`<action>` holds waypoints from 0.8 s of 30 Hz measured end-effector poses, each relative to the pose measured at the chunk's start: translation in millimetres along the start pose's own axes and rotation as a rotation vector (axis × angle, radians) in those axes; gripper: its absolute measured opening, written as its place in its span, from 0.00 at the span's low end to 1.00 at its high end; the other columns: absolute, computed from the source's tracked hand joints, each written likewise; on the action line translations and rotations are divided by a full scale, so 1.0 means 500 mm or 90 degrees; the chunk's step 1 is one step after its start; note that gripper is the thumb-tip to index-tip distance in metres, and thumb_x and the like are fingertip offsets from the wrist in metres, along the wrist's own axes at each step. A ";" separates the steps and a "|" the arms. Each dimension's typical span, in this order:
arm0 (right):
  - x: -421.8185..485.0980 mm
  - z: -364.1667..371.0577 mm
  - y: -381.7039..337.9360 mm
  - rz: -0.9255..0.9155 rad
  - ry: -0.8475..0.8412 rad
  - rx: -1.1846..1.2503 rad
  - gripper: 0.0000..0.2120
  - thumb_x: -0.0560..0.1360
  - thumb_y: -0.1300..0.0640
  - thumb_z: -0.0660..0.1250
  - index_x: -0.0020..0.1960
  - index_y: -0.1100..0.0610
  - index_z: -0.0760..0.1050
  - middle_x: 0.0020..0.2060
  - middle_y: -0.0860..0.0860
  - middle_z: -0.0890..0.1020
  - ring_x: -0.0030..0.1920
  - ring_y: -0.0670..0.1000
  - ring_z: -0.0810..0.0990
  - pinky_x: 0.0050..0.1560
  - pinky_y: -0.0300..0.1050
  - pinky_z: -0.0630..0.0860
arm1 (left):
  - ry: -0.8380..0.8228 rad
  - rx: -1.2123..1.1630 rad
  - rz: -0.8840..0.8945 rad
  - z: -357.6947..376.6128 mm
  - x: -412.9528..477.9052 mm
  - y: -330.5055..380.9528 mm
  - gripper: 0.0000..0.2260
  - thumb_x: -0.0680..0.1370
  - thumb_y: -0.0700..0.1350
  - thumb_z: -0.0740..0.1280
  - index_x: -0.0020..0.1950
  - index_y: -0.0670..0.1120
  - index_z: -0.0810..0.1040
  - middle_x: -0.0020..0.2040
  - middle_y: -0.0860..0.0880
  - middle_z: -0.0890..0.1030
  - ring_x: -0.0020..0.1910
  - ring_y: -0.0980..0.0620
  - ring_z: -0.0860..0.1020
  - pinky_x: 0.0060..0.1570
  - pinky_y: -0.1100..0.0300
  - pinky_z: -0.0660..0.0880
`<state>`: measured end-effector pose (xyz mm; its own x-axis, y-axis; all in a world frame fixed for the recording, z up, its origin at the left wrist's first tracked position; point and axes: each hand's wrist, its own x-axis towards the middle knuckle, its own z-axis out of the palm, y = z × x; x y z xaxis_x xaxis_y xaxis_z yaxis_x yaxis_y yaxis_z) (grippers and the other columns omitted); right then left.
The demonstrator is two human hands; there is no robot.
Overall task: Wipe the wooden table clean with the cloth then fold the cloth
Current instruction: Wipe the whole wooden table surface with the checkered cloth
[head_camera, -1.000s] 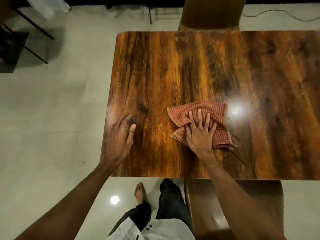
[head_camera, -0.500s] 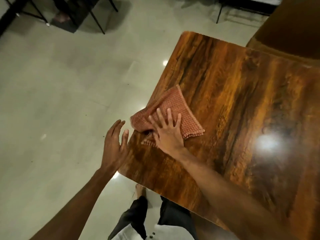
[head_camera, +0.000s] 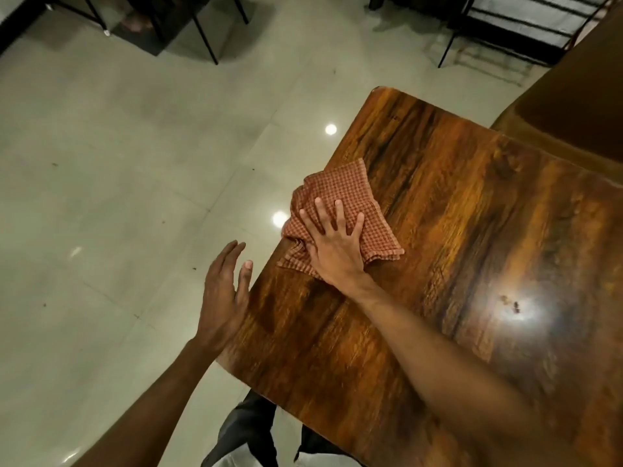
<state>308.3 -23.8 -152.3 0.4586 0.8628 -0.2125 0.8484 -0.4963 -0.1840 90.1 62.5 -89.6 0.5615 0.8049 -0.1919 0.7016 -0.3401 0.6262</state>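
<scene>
Wooden desk [head_camera: 455,264]: glossy dark-grained top, seen at an angle from above, a bright lamp glare on its right part with a few small dark specks beside the glare. Cloth [head_camera: 350,200]: red-brown checked fabric, crumpled and partly doubled over, lying on the desk at its left edge, one rumpled portion reaching over that edge. Right hand [head_camera: 335,246]: laid flat, palm down on the cloth, fingers [head_camera: 339,214] spread and extended, pressing the fabric to the wood without gripping it; the forearm runs back across the desk toward the lower right. Left hand [head_camera: 222,298]: released, holding nothing, fingers straight and close together, set just beside the desk's left edge near the close corner; whether it touches the edge cannot be told. Floor [head_camera: 135,163]: pale glossy tiles with lamp reflections and scattered dark specks. Chair [head_camera: 573,106]: brown, at the desk's far side, upper right. Dark metal furniture legs [head_camera: 205,38] stand on the floor at the top. Person's dark trousers [head_camera: 249,429] visible below the desk's near edge
</scene>
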 end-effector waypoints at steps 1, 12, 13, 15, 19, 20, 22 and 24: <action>0.008 -0.005 -0.001 0.001 -0.008 0.001 0.35 0.83 0.40 0.56 0.85 0.43 0.43 0.85 0.52 0.44 0.83 0.67 0.43 0.74 0.82 0.45 | -0.008 -0.002 0.008 0.008 0.016 0.010 0.23 0.85 0.60 0.50 0.78 0.54 0.65 0.80 0.52 0.65 0.79 0.51 0.64 0.77 0.44 0.63; 0.248 -0.073 0.182 0.181 0.018 0.052 0.32 0.85 0.38 0.50 0.85 0.43 0.44 0.85 0.49 0.41 0.83 0.65 0.38 0.73 0.82 0.41 | -0.102 -0.024 0.116 0.044 0.226 0.086 0.27 0.83 0.61 0.51 0.79 0.52 0.66 0.80 0.51 0.66 0.79 0.51 0.64 0.77 0.44 0.64; 0.265 -0.077 0.172 0.175 0.013 0.046 0.32 0.85 0.37 0.50 0.85 0.42 0.43 0.85 0.49 0.40 0.83 0.65 0.38 0.73 0.82 0.41 | -0.113 -0.030 0.124 0.048 0.253 0.087 0.27 0.82 0.61 0.51 0.79 0.51 0.67 0.79 0.51 0.67 0.79 0.51 0.64 0.76 0.43 0.65; 0.282 -0.071 0.162 0.151 0.007 0.029 0.32 0.84 0.36 0.49 0.84 0.41 0.44 0.85 0.49 0.41 0.83 0.65 0.39 0.73 0.82 0.41 | -0.147 -0.039 0.135 0.057 0.297 0.081 0.28 0.82 0.62 0.52 0.79 0.51 0.67 0.80 0.51 0.66 0.79 0.51 0.63 0.76 0.42 0.66; 0.371 -0.096 0.229 0.198 0.009 0.046 0.31 0.84 0.35 0.47 0.84 0.39 0.44 0.85 0.45 0.41 0.84 0.62 0.38 0.74 0.81 0.37 | -0.193 -0.043 0.154 0.056 0.375 0.051 0.31 0.80 0.67 0.49 0.79 0.54 0.65 0.80 0.52 0.65 0.80 0.51 0.62 0.77 0.41 0.64; 0.405 -0.107 0.249 0.232 0.016 0.060 0.31 0.84 0.36 0.48 0.84 0.39 0.43 0.85 0.45 0.40 0.84 0.61 0.38 0.74 0.80 0.36 | -0.203 -0.045 0.160 0.053 0.395 0.042 0.32 0.79 0.68 0.48 0.79 0.54 0.65 0.80 0.53 0.65 0.80 0.51 0.62 0.77 0.41 0.64; 0.461 -0.125 0.276 0.289 0.019 0.097 0.30 0.85 0.37 0.48 0.84 0.38 0.42 0.84 0.44 0.39 0.83 0.60 0.35 0.73 0.79 0.33 | -0.215 -0.050 0.169 0.042 0.424 0.029 0.33 0.79 0.69 0.48 0.79 0.54 0.65 0.80 0.53 0.65 0.80 0.51 0.61 0.77 0.41 0.63; 0.488 -0.136 0.304 0.337 0.029 0.130 0.29 0.86 0.38 0.47 0.83 0.38 0.40 0.84 0.44 0.37 0.83 0.58 0.34 0.73 0.78 0.31 | -0.227 -0.053 0.172 0.030 0.450 0.025 0.32 0.80 0.67 0.50 0.79 0.53 0.66 0.80 0.53 0.65 0.80 0.52 0.62 0.77 0.41 0.64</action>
<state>567.0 118.0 -166.8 0.8219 0.4930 -0.2855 0.4340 -0.8665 -0.2467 231.5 232.0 -136.1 0.8457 0.4699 -0.2528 0.4798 -0.4623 0.7457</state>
